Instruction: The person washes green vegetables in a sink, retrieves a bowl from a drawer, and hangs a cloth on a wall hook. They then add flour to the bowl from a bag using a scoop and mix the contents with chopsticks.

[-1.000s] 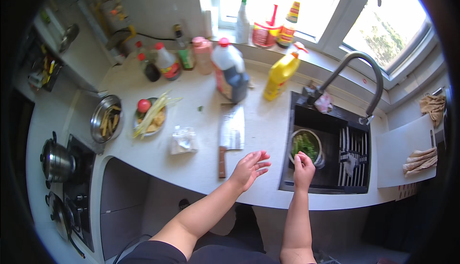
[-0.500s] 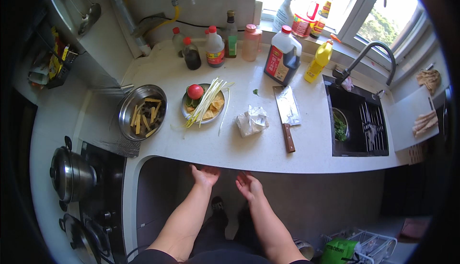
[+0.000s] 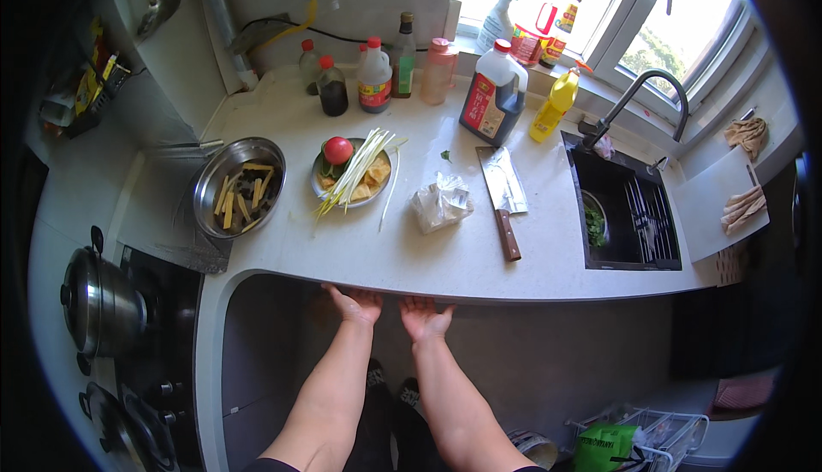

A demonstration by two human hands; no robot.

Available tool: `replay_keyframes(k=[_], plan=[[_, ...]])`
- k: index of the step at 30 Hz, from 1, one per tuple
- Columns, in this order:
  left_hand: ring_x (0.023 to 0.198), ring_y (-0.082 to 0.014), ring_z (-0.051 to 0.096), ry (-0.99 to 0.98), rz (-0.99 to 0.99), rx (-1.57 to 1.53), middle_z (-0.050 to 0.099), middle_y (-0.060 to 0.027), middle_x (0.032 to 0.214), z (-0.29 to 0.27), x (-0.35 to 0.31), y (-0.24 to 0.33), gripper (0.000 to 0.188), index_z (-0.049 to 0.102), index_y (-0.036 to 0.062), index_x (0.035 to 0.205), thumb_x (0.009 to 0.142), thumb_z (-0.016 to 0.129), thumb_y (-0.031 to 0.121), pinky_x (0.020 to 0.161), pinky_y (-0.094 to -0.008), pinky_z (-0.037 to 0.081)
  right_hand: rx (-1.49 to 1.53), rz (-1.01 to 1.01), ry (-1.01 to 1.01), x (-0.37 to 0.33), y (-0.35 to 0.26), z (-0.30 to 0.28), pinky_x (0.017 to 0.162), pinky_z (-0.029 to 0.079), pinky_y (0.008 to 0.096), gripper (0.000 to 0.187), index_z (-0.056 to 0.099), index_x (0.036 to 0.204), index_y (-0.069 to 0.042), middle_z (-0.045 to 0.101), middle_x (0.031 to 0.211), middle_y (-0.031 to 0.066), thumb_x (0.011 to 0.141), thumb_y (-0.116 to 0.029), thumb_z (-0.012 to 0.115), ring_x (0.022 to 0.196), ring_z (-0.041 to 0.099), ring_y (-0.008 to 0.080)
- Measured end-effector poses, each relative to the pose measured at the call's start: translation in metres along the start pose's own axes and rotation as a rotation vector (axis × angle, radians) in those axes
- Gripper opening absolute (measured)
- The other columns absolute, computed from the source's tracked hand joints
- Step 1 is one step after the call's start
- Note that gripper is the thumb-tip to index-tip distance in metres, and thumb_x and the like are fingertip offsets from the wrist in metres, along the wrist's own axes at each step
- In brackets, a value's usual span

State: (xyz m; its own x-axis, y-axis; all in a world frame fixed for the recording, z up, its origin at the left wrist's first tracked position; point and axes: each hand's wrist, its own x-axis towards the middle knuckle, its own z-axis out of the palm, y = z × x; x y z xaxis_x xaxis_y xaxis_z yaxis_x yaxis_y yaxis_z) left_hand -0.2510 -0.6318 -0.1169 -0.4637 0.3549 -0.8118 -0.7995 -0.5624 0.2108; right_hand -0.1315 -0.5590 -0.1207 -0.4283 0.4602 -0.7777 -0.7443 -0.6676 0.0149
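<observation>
This is a kitchen, apparently in a home. A black sink (image 3: 634, 265) with an arched faucet (image 3: 618, 106) is set into the pale counter (image 3: 548, 258), and metal pots (image 3: 104, 301) stand by a dark cooktop (image 3: 175, 335). A cleaver (image 3: 503, 181), capped sauce bottles (image 3: 374, 86) and a hanging ladle (image 3: 160, 9) also mark it.

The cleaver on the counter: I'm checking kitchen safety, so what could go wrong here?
The cleaver lies bare, its handle pointing toward the front edge of the counter; the right hand is at that edge, so an arm's sweep might knock the cleaver down. The pale stalks overhang the plate, so some could slide off if it is moved.
</observation>
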Motion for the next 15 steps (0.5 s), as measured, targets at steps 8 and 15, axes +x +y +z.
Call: replay_keyframes(k=[8,15], plan=[[0.132,-0.0260,0.031,0.142,-0.046,0.103,0.032,-0.0082,0.144,-0.061,-0.071,0.006,0.115,0.021,0.0056,0.146,0.067,0.047,0.085,0.101,-0.0399,0.024,-0.677,0.013,0.132,-0.069,-0.021,-0.055,0.093,0.042,0.0425,0.065,0.043,0.114,0.001,0.058,0.110,0.0183,0.087,-0.057,0.056,0.105,0.059,0.0327],[0.145,-0.0322,0.005,0.253,-0.138,0.170,0.001,-0.0168,0.157,-0.098,-0.149,0.023,0.125,-0.003,0.0004,0.148,0.069,0.049,0.082,0.113,-0.0503,-0.006,-1.117,0.220,0.362,-0.127,-0.035,-0.095,0.075,0.049,0.0361,0.029,0.048,0.106,-0.003,0.065,0.097,0.0115,0.096,-0.031,0.049,0.092,0.066,0.0276]])
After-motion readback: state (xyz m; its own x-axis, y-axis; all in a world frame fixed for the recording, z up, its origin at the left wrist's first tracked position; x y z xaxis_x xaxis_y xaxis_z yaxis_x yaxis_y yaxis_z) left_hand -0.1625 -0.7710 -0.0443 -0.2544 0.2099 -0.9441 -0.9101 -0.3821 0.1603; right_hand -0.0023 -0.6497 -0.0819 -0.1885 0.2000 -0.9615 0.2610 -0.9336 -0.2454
